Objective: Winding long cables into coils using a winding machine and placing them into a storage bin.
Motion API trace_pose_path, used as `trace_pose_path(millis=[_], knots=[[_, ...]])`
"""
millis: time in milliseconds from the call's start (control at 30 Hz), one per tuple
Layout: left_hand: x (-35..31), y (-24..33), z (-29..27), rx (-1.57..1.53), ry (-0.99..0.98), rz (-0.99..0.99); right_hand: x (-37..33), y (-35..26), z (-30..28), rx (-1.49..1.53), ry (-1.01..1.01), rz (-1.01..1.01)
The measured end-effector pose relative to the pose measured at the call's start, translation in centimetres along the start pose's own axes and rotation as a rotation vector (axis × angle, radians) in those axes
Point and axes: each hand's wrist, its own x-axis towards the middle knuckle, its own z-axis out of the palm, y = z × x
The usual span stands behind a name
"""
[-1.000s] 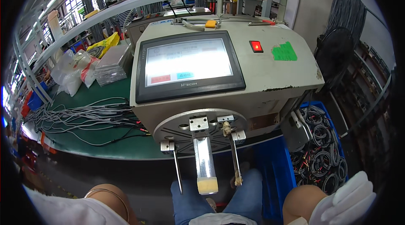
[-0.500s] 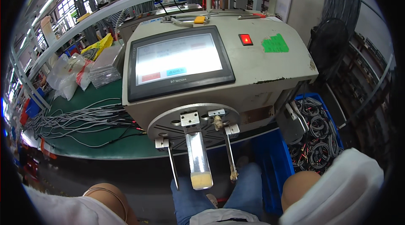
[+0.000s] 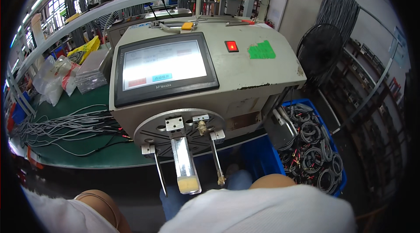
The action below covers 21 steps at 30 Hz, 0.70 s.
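Note:
Neither of my hands shows; only white sleeves and rounded bits of bare arm come into the picture. My left sleeve (image 3: 54, 213) lies at the lower left, with the bent left arm (image 3: 98, 206) beside it. Across the bottom middle spreads my right sleeve (image 3: 262, 213), a strip of right arm (image 3: 273, 181) above it. Nearest in front is a beige machine (image 3: 245, 73) with a round slotted metal disc (image 3: 142, 132). From the disc stick out a broad metal bar (image 3: 183, 158) with a yellowish tip and two thin prongs (image 3: 161, 174). Nothing hangs on them.
A lit touch screen (image 3: 164, 64) and a red switch (image 3: 232, 46) sit on the machine. Grey cables (image 3: 65, 128) spread over the green table (image 3: 83, 158) at left. A blue crate (image 3: 340, 163) of coiled cables (image 3: 313, 158) stands at right, near a black fan (image 3: 320, 49).
The view has swung right, so the machine appears further left and more of the crate shows. My right sleeve has moved inward across the bottom, covering much of my lap.

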Motion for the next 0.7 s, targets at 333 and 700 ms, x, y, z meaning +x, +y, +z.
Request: trace_pose_path(millis=[333, 700], knots=[[-1.2, -0.4, 0.2, -0.017, -0.003, -0.044, 1.4, -0.8, 2.3, -0.294, -0.056, 0.225], [-1.1, -0.2, -0.7, 0.006, -0.011, -0.044, -2.0, 3.2, -0.7, 0.246, 0.093, -0.185]])
